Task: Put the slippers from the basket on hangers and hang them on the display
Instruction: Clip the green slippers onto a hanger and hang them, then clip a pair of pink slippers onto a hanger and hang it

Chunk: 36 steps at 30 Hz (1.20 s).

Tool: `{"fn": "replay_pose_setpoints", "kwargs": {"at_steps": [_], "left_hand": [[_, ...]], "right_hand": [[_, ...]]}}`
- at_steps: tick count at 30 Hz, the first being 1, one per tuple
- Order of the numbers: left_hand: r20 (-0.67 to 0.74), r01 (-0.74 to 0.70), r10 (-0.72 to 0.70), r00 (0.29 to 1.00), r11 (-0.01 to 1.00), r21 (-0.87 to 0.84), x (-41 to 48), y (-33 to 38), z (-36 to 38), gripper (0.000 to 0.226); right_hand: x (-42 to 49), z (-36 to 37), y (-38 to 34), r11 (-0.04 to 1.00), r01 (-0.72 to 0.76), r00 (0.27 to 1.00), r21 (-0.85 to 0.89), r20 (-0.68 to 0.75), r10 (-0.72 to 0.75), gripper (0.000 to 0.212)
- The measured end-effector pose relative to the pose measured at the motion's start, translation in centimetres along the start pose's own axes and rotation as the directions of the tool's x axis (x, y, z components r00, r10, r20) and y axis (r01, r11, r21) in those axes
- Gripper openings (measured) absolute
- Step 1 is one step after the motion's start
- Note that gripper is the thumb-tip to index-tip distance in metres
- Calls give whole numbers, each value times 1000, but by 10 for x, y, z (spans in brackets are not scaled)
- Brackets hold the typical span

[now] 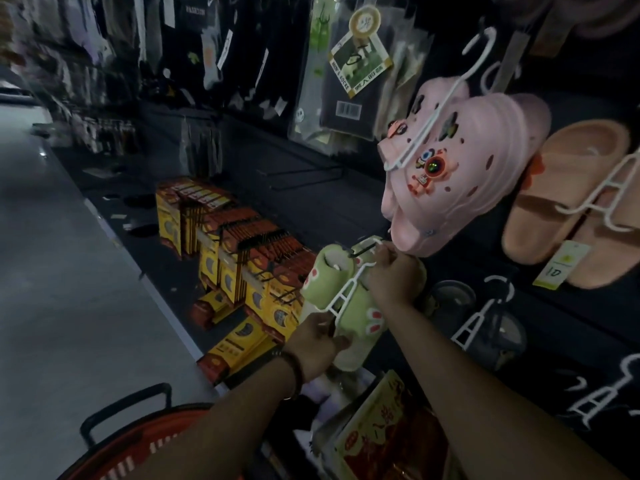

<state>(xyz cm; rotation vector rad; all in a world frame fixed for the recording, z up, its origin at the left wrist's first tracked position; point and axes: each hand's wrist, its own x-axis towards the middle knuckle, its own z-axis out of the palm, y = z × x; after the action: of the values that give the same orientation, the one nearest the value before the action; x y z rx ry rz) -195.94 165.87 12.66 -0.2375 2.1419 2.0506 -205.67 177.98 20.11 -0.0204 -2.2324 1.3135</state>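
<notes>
A pair of green slippers with pink-and-white decorations sits on a white plastic hanger. My right hand grips the top of that hanger, where its hook meets a black display peg. My left hand holds the lower end of the green pair. The red basket with a black handle is at the bottom left, below my left forearm; its inside is hidden.
Pink clogs on a white hanger hang above my right hand; peach slides with a price tag hang to their right. Dark slippers hang at lower right. Yellow-and-red boxes fill pegs on the left. Grey floor lies far left.
</notes>
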Motion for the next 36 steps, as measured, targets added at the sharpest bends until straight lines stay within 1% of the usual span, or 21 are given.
{"fn": "replay_pose_setpoints", "kwargs": {"at_steps": [2, 3, 5, 7, 9, 12, 14, 16, 18, 19, 21, 22, 23, 24, 25, 26, 27, 28, 30, 34, 36], "left_hand": [[1, 28, -28, 1000, 999, 19, 0, -4, 0, 50], [1, 46, -46, 999, 999, 27, 1, -9, -1, 54], [-10, 53, -53, 999, 998, 19, 0, -20, -3, 48], [-42, 56, -56, 998, 998, -3, -4, -31, -6, 36], [-49, 78, -80, 996, 996, -34, -15, -36, -10, 28], [-79, 83, -83, 993, 996, -12, -27, -53, -22, 35], [-65, 101, -101, 993, 995, -11, -37, -67, -33, 25], [-60, 138, -138, 989, 990, -18, -54, -77, -44, 16], [-114, 150, -153, 982, 988, -35, -77, -88, -54, 20], [-132, 157, -160, 978, 987, -28, -89, -92, -60, 21], [-153, 150, -152, 976, 988, -25, -109, -103, -71, 10], [-177, 144, -147, 973, 989, -28, -119, -107, -77, 7], [-202, 134, -137, 970, 991, -25, -128, -110, -83, 7], [-216, 121, -124, 969, 992, -25, -137, -114, -89, 9], [-226, 119, -126, 966, 992, -42, -148, -117, -93, 9], [-255, 129, -144, 956, 989, -75, -158, -118, -99, 8], [-282, 137, -159, 946, 986, -95, -169, -123, -105, 7], [-308, 143, -166, 937, 985, -97, -180, -127, -110, 5], [-349, 156, -176, 921, 984, -84, -201, -140, -123, 7], [-401, 235, -293, 868, 953, -189, -240, -162, -143, 9], [-418, 273, -330, 846, 943, -191, -253, -171, -148, 15]], "right_hand": [[6, 7, 7, 1000, -24, 999, 15, 38, 24, 29], [8, 9, 10, 1000, -29, 998, 8, 57, 28, 26], [8, 12, 16, 999, -39, 996, -8, 79, 40, 24], [4, 11, 14, 998, -55, 995, 13, 86, 54, 22], [1, 8, 11, 998, -52, 998, 34, 34, 51, 19], [-11, 5, 14, 991, -90, 994, 94, -49, 95, 15], [-29, 3, 19, 984, -101, 992, 147, -64, 112, 15], [-54, 1, 25, 983, -119, 993, 143, 13, 118, 14], [-84, 1, 33, 982, -149, 978, 114, 165, 130, 10], [-100, 3, 37, 981, -161, 960, 111, 248, 130, 9], [-129, 8, 41, 972, -201, 910, 123, 390, 139, 12], [-142, 10, 40, 949, -274, 872, 153, 457, 178, 13], [-156, 12, 37, 894, -401, 809, 199, 535, 243, 11], [-169, 13, 32, 800, -554, 710, 229, 632, 311, 6], [-184, 12, 25, 699, -681, 595, 219, 721, 354, 6], [-198, 12, 19, 631, -753, 500, 185, 784, 367, 13], [-212, 12, 15, 612, -777, 440, 149, 823, 360, 18], [-225, 12, 12, 626, -771, 411, 120, 844, 345, 20], [-251, 14, 14, 669, -739, 381, 74, 866, 325, 19], [-297, 23, 29, 698, -716, 370, 33, 865, 338, 13], [-318, 23, 39, 707, -708, 372, -3, 849, 376, 15]]}}
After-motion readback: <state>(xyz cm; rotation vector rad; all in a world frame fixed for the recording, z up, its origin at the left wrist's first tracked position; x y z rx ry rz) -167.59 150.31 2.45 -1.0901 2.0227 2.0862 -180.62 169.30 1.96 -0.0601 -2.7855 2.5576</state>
